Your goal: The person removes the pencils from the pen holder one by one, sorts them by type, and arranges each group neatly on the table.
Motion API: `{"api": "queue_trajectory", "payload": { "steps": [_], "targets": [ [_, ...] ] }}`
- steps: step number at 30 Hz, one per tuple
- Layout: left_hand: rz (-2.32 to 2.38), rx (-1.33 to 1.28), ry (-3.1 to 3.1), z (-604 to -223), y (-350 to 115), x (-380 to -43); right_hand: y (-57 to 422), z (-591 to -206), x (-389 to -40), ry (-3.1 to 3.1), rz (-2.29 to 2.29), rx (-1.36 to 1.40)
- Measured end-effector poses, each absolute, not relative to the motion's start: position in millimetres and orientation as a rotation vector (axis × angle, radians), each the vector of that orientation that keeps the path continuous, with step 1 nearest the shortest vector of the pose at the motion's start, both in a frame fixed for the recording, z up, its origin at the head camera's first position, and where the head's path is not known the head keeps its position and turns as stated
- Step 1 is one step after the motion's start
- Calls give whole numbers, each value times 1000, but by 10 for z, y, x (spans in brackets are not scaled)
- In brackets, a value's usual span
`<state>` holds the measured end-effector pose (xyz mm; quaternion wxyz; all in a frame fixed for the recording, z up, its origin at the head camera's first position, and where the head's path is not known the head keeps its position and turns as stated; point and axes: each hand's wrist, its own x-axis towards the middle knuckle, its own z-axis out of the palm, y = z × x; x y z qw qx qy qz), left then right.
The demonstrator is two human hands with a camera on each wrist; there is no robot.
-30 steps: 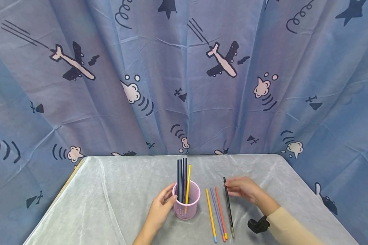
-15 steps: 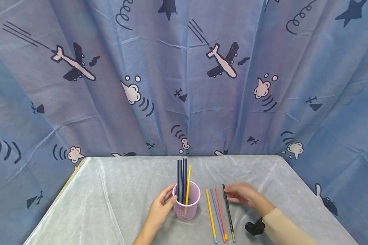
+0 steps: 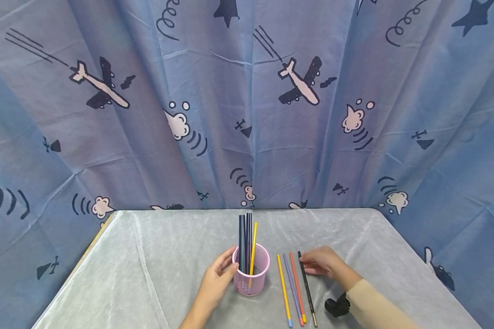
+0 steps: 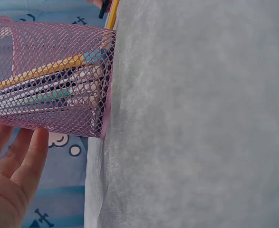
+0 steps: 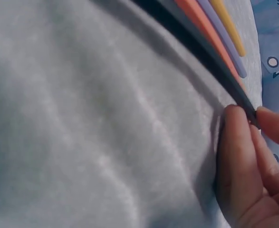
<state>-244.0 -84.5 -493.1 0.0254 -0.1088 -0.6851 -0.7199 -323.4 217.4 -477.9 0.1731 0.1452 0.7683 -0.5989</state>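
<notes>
In the head view a pink mesh pencil cup [image 3: 250, 284] stands upright on the table. It holds several dark pencils [image 3: 244, 237] and a yellow one [image 3: 253, 246]. My left hand [image 3: 215, 282] grips the cup from its left side, thumb near the rim; the left wrist view shows fingers [image 4: 33, 159] against the mesh [image 4: 53, 109]. To the right of the cup, my right hand [image 3: 324, 262] pinches the far end of a black pencil [image 3: 307, 288] between thumb and fingers. Its near end has a pale tip.
Left of the black pencil lie a red pencil [image 3: 298, 285], a purple pencil [image 3: 293, 289] and a yellow pencil [image 3: 284, 290], roughly side by side. A grey cloth covers the table [image 3: 169, 256]. Behind it hangs a blue patterned curtain [image 3: 214, 137].
The right hand has drawn the black pencil toward the near edge and slightly left, beside the red pencil. The left hand and cup have stayed in place.
</notes>
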Motion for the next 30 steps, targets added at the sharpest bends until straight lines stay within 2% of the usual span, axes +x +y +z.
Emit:
{"api": "queue_trajectory", "payload": {
  "steps": [20,30],
  "targets": [
    [-2230,-354,-2118,-4929,-847,-2429,2055,-4767,-3230,2343,-1598,469],
    [-2211,-349,-2117,-4931,-847,-2431,2087,-4678,-3249,2307,-1803,359]
  ]
}}
